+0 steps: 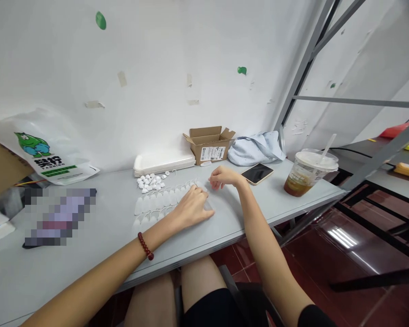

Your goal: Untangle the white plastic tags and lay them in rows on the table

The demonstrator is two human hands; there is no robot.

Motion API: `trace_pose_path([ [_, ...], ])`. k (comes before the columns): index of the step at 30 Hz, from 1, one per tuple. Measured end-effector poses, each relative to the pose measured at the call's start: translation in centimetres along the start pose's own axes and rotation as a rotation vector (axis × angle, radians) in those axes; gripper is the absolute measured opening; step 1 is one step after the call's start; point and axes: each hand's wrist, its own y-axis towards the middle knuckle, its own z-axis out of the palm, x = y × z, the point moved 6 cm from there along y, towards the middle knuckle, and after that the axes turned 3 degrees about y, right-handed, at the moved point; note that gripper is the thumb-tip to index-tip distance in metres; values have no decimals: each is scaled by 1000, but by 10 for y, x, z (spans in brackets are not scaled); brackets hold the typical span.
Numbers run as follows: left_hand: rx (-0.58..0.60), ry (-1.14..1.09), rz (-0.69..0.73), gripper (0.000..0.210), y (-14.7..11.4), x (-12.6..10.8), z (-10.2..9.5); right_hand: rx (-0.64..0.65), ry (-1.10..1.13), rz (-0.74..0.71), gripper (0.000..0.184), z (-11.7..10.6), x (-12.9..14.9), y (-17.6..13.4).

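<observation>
My left hand lies palm down over the right end of two rows of flat white tag-like pieces with thin loops. Its thumb is spread away from the fingers, so it is open; a translucent edge shows beside it. To the right, my right hand hovers just above the table with fingers curled down and close together. Whatever is between those fingertips, if anything, is too small to make out. A loose pile of small white pieces sits behind the rows.
Against the wall stand a stack of white trays, an open cardboard box and a light blue cloth bag. A phone and a lidded drink cup are at right. A printed plastic bag and a blurred-out object lie left.
</observation>
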Motion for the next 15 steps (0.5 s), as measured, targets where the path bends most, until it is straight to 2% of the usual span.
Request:
trace_pose_path([
  [4,-10,-40,-51,41,-1,6,-7,-214,-290,23,18,-11,-10,13],
  [6,-60,-61,-105,38,1,20,-16,-355,-457,-7,15,-18,-10,17],
  [8,-128,-37,-196,30,3,46,-25,-452,-588,-7,18,-20,-11,23],
  [10,-203,38,-279,26,6,78,-33,-472,-643,11,21,-17,-16,32],
  [13,-207,76,-384,26,11,130,-33,-497,-659,43,25,-12,-23,46],
  [15,-221,61,-390,26,17,155,-29,-556,-666,83,29,-10,-25,52],
])
